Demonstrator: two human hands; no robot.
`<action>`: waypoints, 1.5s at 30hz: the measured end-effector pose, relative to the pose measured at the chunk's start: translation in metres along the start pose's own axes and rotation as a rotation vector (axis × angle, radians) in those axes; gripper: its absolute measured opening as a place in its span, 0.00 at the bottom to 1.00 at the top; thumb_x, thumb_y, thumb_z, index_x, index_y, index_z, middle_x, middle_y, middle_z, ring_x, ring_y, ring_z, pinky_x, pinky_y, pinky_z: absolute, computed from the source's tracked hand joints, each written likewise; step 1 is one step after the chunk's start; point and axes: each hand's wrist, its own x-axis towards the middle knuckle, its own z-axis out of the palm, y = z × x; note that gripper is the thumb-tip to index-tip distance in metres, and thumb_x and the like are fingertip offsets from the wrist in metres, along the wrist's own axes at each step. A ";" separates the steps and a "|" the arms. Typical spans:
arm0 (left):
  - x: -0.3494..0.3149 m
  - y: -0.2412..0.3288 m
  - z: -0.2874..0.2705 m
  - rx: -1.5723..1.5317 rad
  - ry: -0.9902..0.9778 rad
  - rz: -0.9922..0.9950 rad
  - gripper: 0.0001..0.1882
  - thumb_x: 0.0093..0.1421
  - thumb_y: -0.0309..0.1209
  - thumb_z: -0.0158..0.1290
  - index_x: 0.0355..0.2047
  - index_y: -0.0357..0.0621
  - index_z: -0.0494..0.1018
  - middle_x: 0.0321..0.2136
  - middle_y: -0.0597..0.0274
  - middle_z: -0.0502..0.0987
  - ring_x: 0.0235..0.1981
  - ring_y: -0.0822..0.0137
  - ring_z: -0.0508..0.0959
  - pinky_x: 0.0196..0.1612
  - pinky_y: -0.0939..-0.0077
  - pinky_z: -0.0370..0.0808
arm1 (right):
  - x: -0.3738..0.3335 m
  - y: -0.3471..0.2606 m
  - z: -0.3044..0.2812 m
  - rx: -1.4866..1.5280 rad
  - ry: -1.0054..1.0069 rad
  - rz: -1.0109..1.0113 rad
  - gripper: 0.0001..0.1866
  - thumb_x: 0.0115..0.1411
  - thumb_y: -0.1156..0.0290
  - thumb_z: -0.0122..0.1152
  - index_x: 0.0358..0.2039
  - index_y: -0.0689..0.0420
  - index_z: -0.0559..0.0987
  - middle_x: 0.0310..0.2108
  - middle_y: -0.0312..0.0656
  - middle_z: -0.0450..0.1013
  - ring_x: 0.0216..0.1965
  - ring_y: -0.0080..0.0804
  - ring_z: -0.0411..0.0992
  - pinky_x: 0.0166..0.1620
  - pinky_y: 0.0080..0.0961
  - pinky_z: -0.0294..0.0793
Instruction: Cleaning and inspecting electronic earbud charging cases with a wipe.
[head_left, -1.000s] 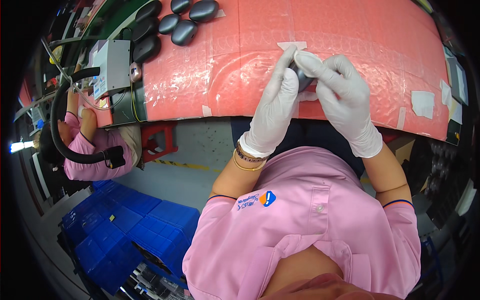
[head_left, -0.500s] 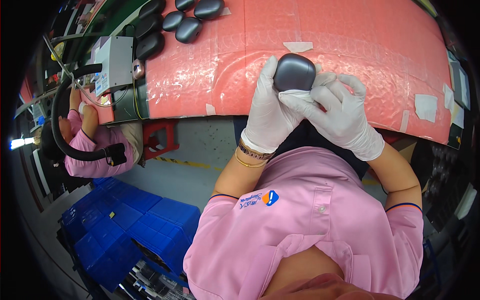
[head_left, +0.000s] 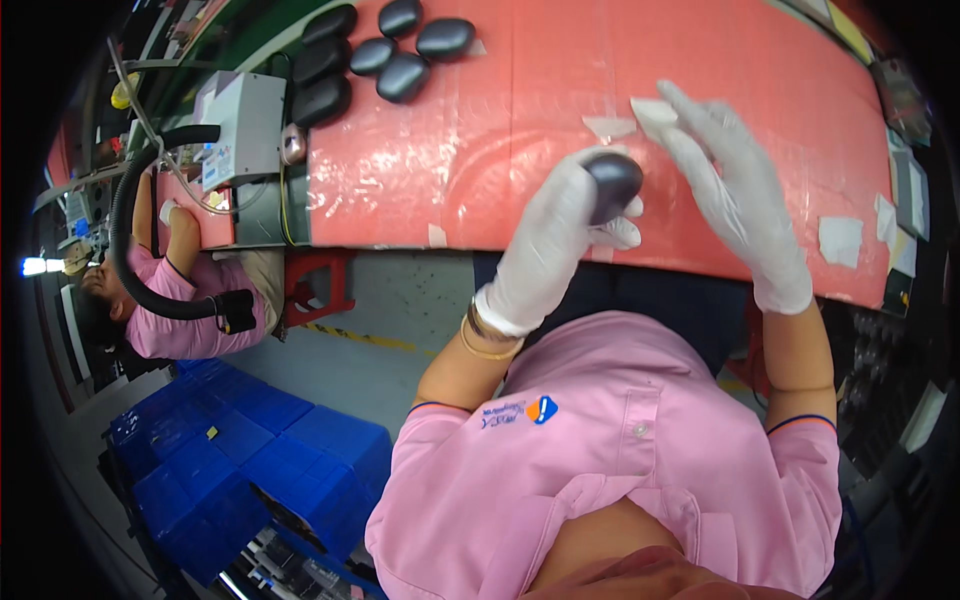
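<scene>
R hand (head_left: 735,190) now clear of dark case (head_left: 617,187) vs 0.5 s ago, grip pinched on white cloth (head_left: 654,114); L hand (head_left: 545,228) grip clamped on case, held over surface (head_left: 400,175) nr front edge, so cloth-on-case work prob. paused.

Left fingers (head_left: 618,234) curled, right fingers (head_left: 688,105) outstretched

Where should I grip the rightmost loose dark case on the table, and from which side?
I'd grip the rightmost case by its near and far long edges, coming from the right. It looks rounded and wider left to right than front to back, so that narrower span likely grips easiest; the other loose cases lie to its left.
</scene>
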 end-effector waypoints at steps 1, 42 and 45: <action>0.005 0.007 0.011 0.523 0.261 0.166 0.27 0.64 0.41 0.50 0.57 0.37 0.58 0.49 0.49 0.70 0.42 0.59 0.76 0.49 0.66 0.73 | 0.002 -0.006 -0.001 0.450 -0.028 0.151 0.22 0.63 0.64 0.54 0.56 0.57 0.70 0.35 0.40 0.71 0.39 0.30 0.71 0.47 0.27 0.67; 0.246 0.295 -0.182 1.959 0.169 0.287 0.32 0.57 0.46 0.56 0.57 0.42 0.65 0.48 0.47 0.74 0.49 0.58 0.75 0.52 0.72 0.69 | 0.036 0.172 -0.094 -0.322 0.461 0.391 0.20 0.65 0.70 0.49 0.56 0.62 0.68 0.53 0.46 0.67 0.54 0.33 0.65 0.57 0.24 0.63; 0.204 0.227 -0.131 1.986 -0.122 0.243 0.31 0.56 0.41 0.57 0.59 0.49 0.63 0.53 0.48 0.69 0.52 0.52 0.72 0.54 0.68 0.69 | 0.038 0.172 -0.093 -0.297 0.482 0.362 0.19 0.65 0.70 0.50 0.55 0.62 0.68 0.52 0.46 0.68 0.53 0.34 0.66 0.56 0.25 0.64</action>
